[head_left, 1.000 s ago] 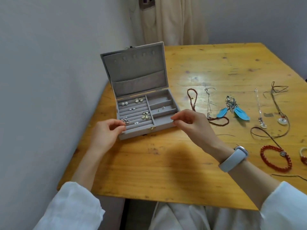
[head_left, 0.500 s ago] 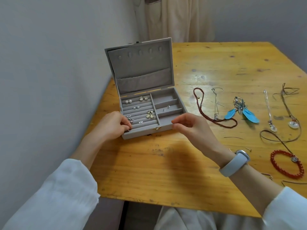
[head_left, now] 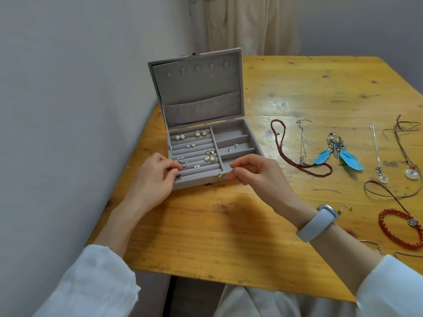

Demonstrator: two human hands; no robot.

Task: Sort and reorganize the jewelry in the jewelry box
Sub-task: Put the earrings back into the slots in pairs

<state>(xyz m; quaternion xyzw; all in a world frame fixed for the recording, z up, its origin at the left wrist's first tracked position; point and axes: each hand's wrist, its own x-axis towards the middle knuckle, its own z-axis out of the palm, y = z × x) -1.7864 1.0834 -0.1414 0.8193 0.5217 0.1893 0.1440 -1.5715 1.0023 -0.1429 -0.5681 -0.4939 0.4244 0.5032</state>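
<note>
Wooden table (head_left: 240, 236) against grey wall (head_left: 68, 110); fingers of both hands curled, contents unclear.

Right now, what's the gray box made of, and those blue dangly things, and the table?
The jewelry box looks covered in soft gray velvet or suede: matte, no shine. The blue earrings look like real or imitation feathers hanging from silvery metal. The table is wood, knots and grain showing, with a glossy varnish reflecting light.
</note>
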